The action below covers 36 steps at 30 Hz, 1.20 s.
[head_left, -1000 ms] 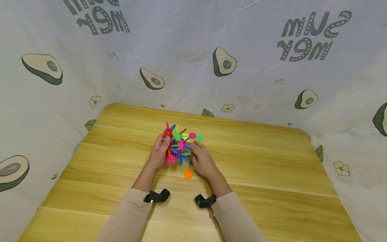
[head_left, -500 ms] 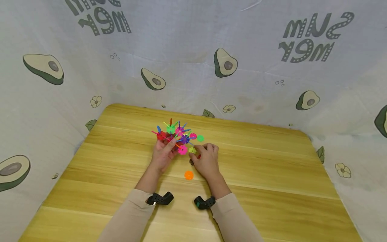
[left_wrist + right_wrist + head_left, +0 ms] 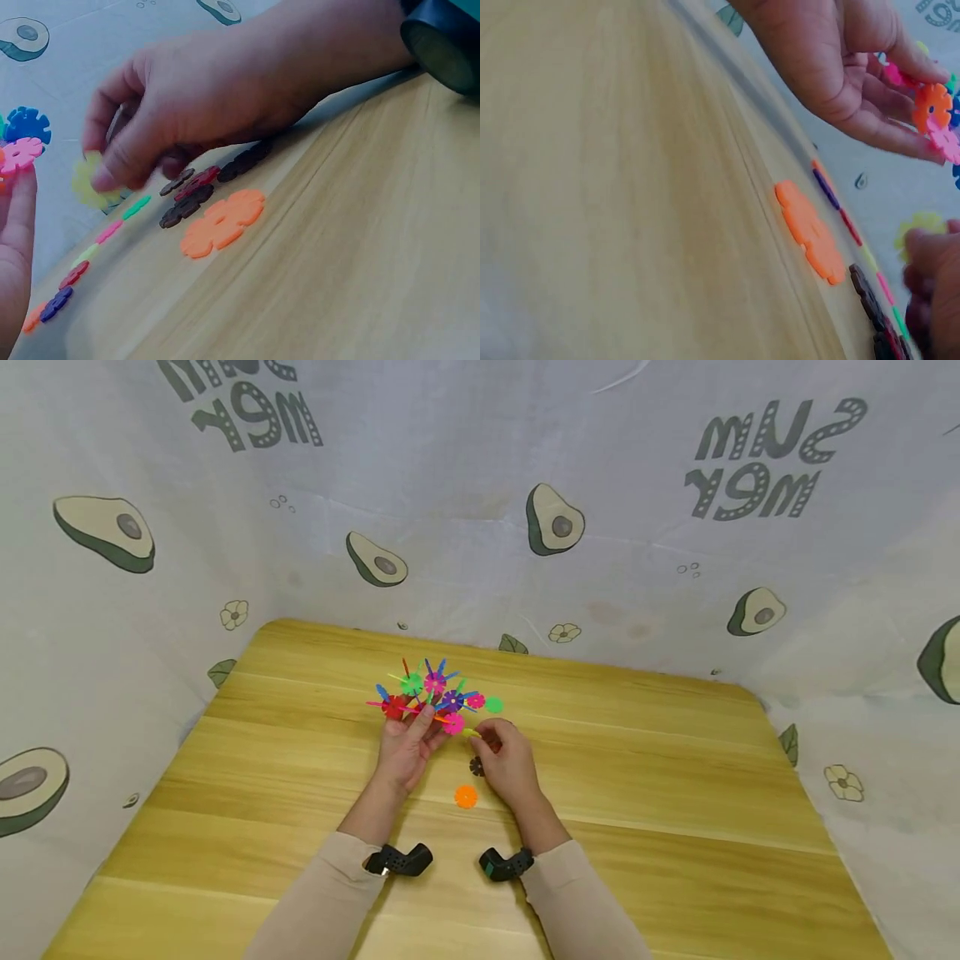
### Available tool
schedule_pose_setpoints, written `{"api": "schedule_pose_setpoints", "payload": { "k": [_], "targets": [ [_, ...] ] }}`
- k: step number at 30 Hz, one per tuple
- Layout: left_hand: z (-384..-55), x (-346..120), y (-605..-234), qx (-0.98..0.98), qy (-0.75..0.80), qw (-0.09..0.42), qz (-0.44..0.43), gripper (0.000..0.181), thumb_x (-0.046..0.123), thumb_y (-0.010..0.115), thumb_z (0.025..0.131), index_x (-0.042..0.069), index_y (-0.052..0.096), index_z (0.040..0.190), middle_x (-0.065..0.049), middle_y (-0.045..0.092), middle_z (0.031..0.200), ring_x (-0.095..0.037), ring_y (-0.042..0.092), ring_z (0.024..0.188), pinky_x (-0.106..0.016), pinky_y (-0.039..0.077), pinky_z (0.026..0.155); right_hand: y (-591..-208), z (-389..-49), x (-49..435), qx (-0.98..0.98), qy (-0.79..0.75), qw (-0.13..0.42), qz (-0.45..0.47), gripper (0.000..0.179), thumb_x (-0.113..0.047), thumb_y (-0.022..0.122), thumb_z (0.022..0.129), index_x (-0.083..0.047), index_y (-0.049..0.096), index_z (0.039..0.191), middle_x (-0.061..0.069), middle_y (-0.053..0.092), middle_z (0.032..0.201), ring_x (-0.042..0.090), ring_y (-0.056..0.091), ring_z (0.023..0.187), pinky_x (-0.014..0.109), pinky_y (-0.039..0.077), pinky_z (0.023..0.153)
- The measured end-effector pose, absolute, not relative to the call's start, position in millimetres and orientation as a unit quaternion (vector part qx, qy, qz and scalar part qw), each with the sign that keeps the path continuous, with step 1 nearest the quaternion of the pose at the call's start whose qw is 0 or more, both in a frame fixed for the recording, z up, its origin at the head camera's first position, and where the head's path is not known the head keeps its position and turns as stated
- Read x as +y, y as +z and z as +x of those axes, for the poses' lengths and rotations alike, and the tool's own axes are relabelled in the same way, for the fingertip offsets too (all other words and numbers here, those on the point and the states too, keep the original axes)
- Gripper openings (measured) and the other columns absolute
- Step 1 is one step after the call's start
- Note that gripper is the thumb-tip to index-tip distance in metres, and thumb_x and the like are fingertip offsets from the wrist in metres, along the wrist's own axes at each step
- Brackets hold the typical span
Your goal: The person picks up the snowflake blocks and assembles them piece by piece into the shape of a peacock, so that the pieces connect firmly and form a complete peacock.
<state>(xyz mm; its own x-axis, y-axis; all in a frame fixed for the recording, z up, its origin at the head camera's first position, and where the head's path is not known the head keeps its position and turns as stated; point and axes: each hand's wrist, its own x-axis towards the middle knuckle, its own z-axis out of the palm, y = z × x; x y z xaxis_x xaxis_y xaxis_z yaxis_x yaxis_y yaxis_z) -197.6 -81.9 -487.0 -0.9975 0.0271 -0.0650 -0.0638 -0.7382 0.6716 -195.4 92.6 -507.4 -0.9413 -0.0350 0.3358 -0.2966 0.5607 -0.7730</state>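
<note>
My left hand (image 3: 405,752) holds up a spiky cluster of joined plastic snowflake discs (image 3: 435,683), red, green, pink, purple and blue, with the thumb across its near side. To its right, my right hand (image 3: 513,764) pinches a yellow snowflake disc (image 3: 88,180) between thumb and fingers. In the head view that disc appears nearly edge-on, close to the cluster's pink disc (image 3: 453,723); whether they touch I cannot tell. The right wrist view shows an orange disc (image 3: 932,107) and a pink one in the cluster beside the left fingers.
A loose orange disc (image 3: 466,797) lies on the wooden table (image 3: 675,777) in front of the hands. Near the right hand lie dark discs (image 3: 186,206) and a red one (image 3: 198,182). Farther back is a green disc (image 3: 493,704) among several others. A printed curtain (image 3: 465,485) hangs behind the table.
The left hand has turned the cluster and shifted it away from the right hand. The right hand has picked up the yellow disc and brought it near the cluster.
</note>
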Motion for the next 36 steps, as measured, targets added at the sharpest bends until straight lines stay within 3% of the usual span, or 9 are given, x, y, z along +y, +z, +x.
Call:
{"api": "schedule_pose_setpoints", "payload": {
  "k": [5, 10, 14, 21, 25, 28, 32, 36],
  "targets": [
    [-198, -80, -490, 0.341, 0.939, 0.017, -0.032, 0.019, 0.007, 0.058, 0.103, 0.013, 0.061, 0.120, 0.002, 0.075, 0.109, -0.014, 0.075, 0.091, -0.031, 0.064, 0.086, -508, -193, 92, -0.762, 0.612, 0.180, 0.111, 0.013, -0.003, 0.074, 0.092, 0.003, 0.069, 0.102, 0.023, 0.071, 0.091, 0.024, 0.071, 0.077, 0.017, 0.058, 0.068],
    [-198, -79, -491, 0.337, 0.941, 0.018, -0.025, 0.022, 0.010, 0.062, 0.101, 0.010, 0.064, 0.123, 0.002, 0.078, 0.109, -0.014, 0.075, 0.098, -0.031, 0.062, 0.090, -508, -192, 93, -0.719, 0.656, 0.193, 0.128, 0.014, 0.000, 0.070, 0.094, 0.007, 0.068, 0.105, 0.029, 0.072, 0.095, 0.022, 0.075, 0.082, 0.016, 0.058, 0.065],
    [-198, -79, -491, 0.350, 0.936, 0.024, -0.013, 0.027, 0.009, 0.059, 0.103, 0.004, 0.058, 0.130, 0.001, 0.079, 0.105, -0.014, 0.077, 0.093, -0.033, 0.063, 0.088, -506, -193, 93, -0.718, 0.654, 0.202, 0.129, 0.012, 0.001, 0.068, 0.095, 0.006, 0.069, 0.105, 0.029, 0.074, 0.095, 0.018, 0.074, 0.080, 0.020, 0.056, 0.059],
    [-198, -81, -491, 0.365, 0.930, 0.027, -0.007, 0.022, 0.007, 0.057, 0.103, 0.016, 0.063, 0.122, 0.002, 0.078, 0.109, -0.016, 0.077, 0.094, -0.035, 0.064, 0.086, -497, -190, 89, -0.735, 0.616, 0.232, 0.162, 0.011, 0.014, 0.067, 0.090, 0.012, 0.071, 0.099, 0.031, 0.073, 0.091, 0.028, 0.064, 0.060, 0.017, 0.054, 0.056],
    [-198, -80, -491, 0.378, 0.925, 0.021, -0.020, 0.022, 0.005, 0.058, 0.103, 0.017, 0.063, 0.120, 0.003, 0.077, 0.109, -0.015, 0.076, 0.096, -0.033, 0.064, 0.084, -496, -190, 89, -0.748, 0.578, 0.259, 0.199, 0.012, 0.018, 0.067, 0.087, 0.014, 0.071, 0.097, 0.031, 0.073, 0.090, 0.040, 0.056, 0.053, 0.013, 0.053, 0.059],
    [-198, -79, -491, 0.388, 0.921, 0.017, -0.027, 0.023, 0.003, 0.057, 0.102, 0.016, 0.063, 0.120, 0.004, 0.076, 0.107, -0.013, 0.075, 0.096, -0.032, 0.064, 0.082, -500, -192, 90, -0.752, 0.571, 0.263, 0.199, 0.013, 0.016, 0.070, 0.086, 0.010, 0.073, 0.097, 0.028, 0.074, 0.090, 0.039, 0.056, 0.052, 0.010, 0.052, 0.059],
    [-198, -79, -491, 0.389, 0.921, 0.012, -0.027, 0.020, 0.004, 0.058, 0.102, 0.014, 0.062, 0.119, 0.003, 0.076, 0.107, -0.014, 0.075, 0.095, -0.032, 0.065, 0.082, -503, -194, 91, -0.758, 0.576, 0.245, 0.184, 0.012, 0.007, 0.072, 0.089, 0.003, 0.076, 0.100, 0.022, 0.076, 0.094, 0.036, 0.068, 0.064, 0.011, 0.056, 0.066],
    [-199, -82, -490, 0.374, 0.927, 0.000, -0.035, 0.017, 0.008, 0.063, 0.100, 0.017, 0.065, 0.114, 0.001, 0.077, 0.105, -0.014, 0.076, 0.092, -0.033, 0.065, 0.082, -506, -194, 92, -0.785, 0.565, 0.195, 0.163, 0.023, -0.003, 0.073, 0.092, 0.000, 0.071, 0.115, 0.019, 0.075, 0.109, 0.035, 0.075, 0.096, 0.029, 0.063, 0.084]
  ]
}}
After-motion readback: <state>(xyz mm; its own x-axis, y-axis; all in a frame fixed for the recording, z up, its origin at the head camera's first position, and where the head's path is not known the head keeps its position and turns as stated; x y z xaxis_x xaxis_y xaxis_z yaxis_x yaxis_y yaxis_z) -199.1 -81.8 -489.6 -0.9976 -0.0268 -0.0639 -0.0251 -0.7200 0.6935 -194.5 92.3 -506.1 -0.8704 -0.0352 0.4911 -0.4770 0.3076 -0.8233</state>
